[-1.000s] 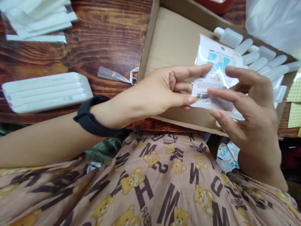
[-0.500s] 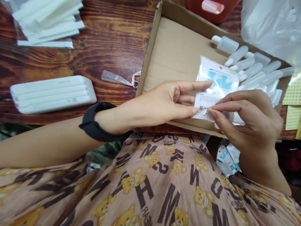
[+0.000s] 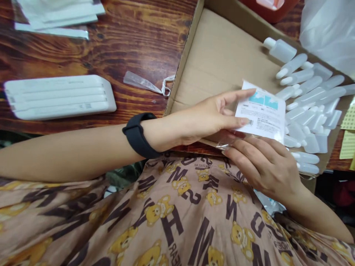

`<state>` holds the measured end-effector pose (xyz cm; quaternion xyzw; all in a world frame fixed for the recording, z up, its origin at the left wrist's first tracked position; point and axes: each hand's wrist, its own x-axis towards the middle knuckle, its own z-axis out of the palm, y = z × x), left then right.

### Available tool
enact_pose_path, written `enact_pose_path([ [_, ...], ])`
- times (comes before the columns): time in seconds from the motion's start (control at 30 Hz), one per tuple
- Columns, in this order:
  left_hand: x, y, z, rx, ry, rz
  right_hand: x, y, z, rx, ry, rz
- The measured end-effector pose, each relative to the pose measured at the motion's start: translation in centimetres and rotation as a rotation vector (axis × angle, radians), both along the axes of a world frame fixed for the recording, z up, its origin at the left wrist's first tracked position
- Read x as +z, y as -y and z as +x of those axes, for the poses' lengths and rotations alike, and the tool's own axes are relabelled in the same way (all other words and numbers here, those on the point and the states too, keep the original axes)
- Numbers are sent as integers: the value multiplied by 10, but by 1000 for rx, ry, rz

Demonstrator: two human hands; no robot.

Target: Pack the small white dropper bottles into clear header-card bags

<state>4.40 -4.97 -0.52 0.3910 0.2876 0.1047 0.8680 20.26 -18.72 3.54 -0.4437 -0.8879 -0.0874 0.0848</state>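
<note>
Over the cardboard tray (image 3: 219,48), my left hand (image 3: 205,118) grips a clear plastic packet (image 3: 263,114) by its left side, thumb on top and index finger along the upper edge. Inside it is a white printed card with blue pictures and a barcode. My right hand (image 3: 266,166) is closed on the packet's clear lower flap, its thumb and fingertips at the flap's left corner. The undersides of the right fingers are partly hidden. Just right of the packet, several translucent white-capped bottles (image 3: 306,114) lie in the tray.
A white power strip or similar device (image 3: 59,98) lies left on the wooden table (image 3: 144,33), below a stack of clear-and-white sleeves (image 3: 63,16). A plastic strip (image 3: 141,83) touches the tray's left side. A red container (image 3: 274,11), plastic bag (image 3: 327,37) and yellow sheets (image 3: 346,144) surround the tray.
My right hand has moved from pinching the packet's front near the barcode to its lower flap, shifting down and left. The packet now shows more of its printing. The view has shifted slightly.
</note>
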Motion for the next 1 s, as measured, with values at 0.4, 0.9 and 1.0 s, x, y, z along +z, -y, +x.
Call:
enact_pose_path([
  [0.4,3,-14,-18,-42,-132,123,25,52,18,-250,-454,-149],
  [0.9,21,-1,-23,-72,-199,170,-37,28,30,-733,-1280,-426],
  [1.0,19,2,-24,-46,-230,118,-39,31,36,-742,-1170,-412],
])
